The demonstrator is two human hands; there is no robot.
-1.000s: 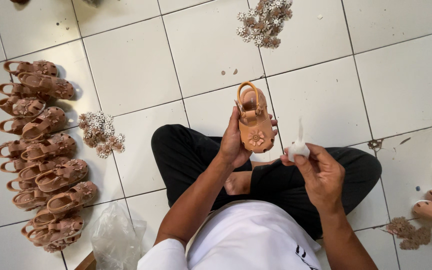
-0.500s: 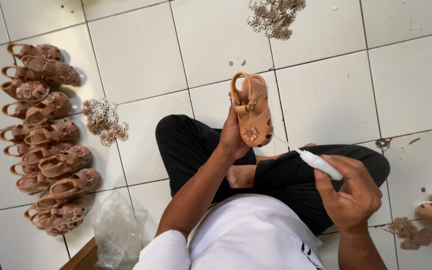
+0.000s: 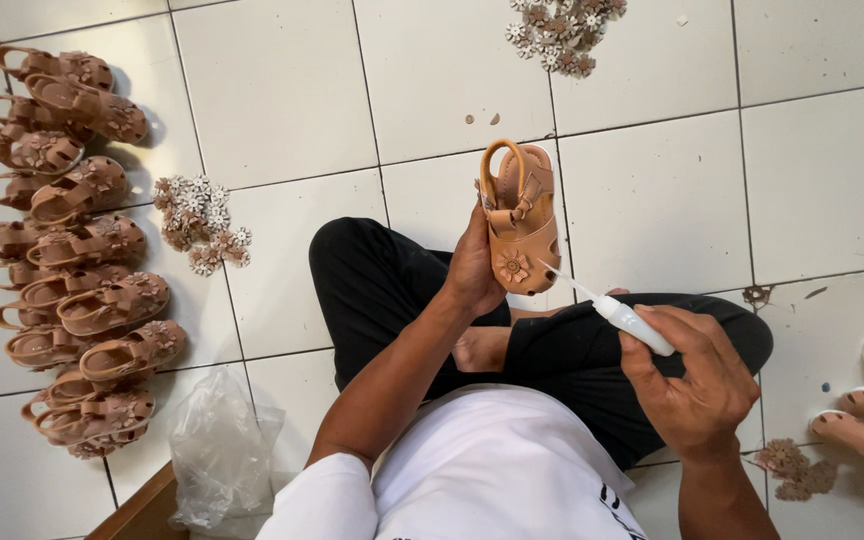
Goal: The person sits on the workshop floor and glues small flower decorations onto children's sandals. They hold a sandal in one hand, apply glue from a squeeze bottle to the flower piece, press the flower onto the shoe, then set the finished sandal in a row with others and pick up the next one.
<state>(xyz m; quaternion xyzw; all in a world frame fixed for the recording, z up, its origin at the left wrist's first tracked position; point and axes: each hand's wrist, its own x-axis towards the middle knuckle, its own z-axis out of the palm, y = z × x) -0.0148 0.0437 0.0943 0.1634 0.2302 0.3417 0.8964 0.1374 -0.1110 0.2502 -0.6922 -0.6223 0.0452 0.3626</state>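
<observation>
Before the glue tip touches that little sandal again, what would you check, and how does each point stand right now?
1. Small tan plastic sandal firmly in the left hand: ok.
2. White glue applicator with a thin nozzle held in the right hand: ok.
3. Nozzle aimed at the sandal's flower ornament: ok, tip close beside it; contact cannot tell.
4. Glue at the tip: cannot tell.
5. Spare flower ornaments in the pile on the white tiled floor within reach: ok, probably.
</observation>
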